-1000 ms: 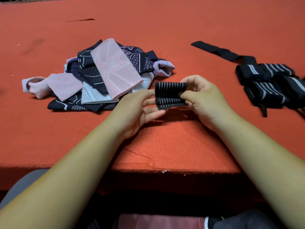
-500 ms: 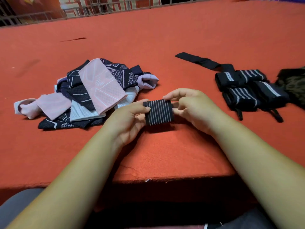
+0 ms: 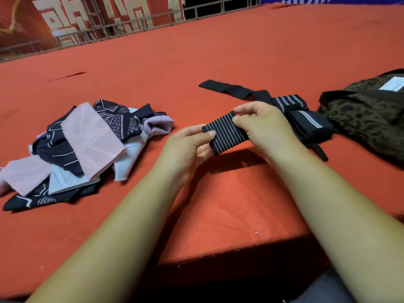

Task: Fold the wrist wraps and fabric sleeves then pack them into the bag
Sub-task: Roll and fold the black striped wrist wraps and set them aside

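From my remote seat I see the wrap (image 3: pixel 226 134), black with thin pale stripes and folded into a short thick pad, held tilted just above the red table (image 3: pixel 218 57), near its front edge. The left hand (image 3: pixel 185 149) pinches the wrap's left end, thumb on top and fingers curled beneath. The right hand (image 3: pixel 262 127) grips the right end, fingertips curled over the far edge and thumb pressed on the striped face.

Just behind the right hand lies a heap of other wraps (image 3: pixel 306 121), dark with grey bands, partly hidden by that hand. One black strap (image 3: pixel 227 88) trails out of the heap to the left, flat on the table. Right of the heap, touching or nearly so, I cannot tell which, sits the bag (image 3: pixel 367 119), dark and mottled, with a pale label near its top.

Well apart on the left, the sleeves (image 3: pixel 87 145) lie in a loose pile: pink, white and navy patterned pieces overlapping. A metal railing (image 3: pixel 131 25) runs along the table's far side.
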`<state>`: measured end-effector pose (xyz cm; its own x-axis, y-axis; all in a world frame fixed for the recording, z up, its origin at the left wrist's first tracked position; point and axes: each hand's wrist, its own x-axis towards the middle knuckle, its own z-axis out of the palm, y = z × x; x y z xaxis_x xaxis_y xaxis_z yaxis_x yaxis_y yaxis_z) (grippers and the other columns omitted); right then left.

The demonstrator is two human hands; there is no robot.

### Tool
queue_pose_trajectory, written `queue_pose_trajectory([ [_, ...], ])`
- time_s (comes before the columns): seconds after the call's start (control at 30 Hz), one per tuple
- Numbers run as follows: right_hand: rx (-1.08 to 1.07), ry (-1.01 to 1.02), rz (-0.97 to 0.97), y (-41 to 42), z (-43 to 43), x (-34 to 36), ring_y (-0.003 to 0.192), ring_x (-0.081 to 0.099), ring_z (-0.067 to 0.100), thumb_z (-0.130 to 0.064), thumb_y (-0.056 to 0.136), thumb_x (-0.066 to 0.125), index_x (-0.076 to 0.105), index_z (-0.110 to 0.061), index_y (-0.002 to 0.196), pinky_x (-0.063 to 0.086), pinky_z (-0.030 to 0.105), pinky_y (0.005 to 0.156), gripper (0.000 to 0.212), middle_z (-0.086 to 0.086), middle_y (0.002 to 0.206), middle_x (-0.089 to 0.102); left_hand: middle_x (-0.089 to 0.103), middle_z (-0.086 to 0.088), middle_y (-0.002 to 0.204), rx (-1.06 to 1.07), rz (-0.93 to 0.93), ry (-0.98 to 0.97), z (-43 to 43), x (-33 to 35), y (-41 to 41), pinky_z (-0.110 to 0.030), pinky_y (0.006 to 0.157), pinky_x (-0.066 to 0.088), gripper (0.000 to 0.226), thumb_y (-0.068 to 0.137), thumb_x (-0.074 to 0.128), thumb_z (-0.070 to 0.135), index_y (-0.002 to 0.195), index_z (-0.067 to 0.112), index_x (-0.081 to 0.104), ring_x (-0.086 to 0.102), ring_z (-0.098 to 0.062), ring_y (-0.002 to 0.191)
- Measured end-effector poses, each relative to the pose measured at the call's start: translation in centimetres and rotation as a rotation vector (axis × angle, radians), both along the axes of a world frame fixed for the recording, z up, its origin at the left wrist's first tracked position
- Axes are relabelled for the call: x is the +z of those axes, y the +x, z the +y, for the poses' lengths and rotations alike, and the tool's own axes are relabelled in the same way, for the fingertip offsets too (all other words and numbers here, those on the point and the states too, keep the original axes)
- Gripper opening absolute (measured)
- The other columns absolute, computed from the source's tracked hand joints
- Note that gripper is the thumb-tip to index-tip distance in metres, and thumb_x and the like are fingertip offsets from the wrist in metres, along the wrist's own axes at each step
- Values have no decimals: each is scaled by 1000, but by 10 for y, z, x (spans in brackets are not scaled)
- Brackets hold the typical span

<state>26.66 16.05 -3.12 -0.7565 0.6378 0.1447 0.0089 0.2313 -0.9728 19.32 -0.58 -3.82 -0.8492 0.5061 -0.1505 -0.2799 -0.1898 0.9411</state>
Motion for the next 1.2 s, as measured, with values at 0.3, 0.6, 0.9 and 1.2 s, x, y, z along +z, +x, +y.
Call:
queue_pose_trajectory([
  [0.3, -196, 112, -18, 2, 44, 2, 98, 73, 10, -22, 97, 64, 77, -28, 119, 59, 36, 92, 27, -10, 104, 77, 81, -11, 89, 11, 24, -36, 72, 12, -6, -25, 64, 61, 21, 97, 69, -7, 116, 0, 67, 80, -19, 74],
  [0.6, -225, 17, -36, -2, 78, 14, 93, 74, 16, -6, 91, 56, 73, -26, 134, 52, 21, 59, 50, -4, 112, 78, 78, -17, 107, 20, 219, -114, 134, 21, -25, -30, 74, 65, 20, 96, 70, -9, 114, -1, 67, 79, -21, 82],
  [0.9, -246, 77, -91, -8, 90, 9, 123, 65, 24, -3, 96, 45, 62, -20, 149, 51, 27, 89, 58, 3, 140, 67, 79, -12, 98, 55, 297, -228, 168, 10, -43, -37, 82, 67, 13, 95, 73, -6, 102, 5, 69, 78, -23, 81],
  [1.2, -216, 22, -187, -10, 95, 4, 71, 60, 20, 1, 95, 41, 64, -22, 140, 39, 23, 45, 56, 0, 122, 65, 78, -22, 93, 73, 172, -403, 184, -18, -57, -34, 55, 63, 15, 92, 76, 1, 107, -3, 73, 73, -32, 72],
])
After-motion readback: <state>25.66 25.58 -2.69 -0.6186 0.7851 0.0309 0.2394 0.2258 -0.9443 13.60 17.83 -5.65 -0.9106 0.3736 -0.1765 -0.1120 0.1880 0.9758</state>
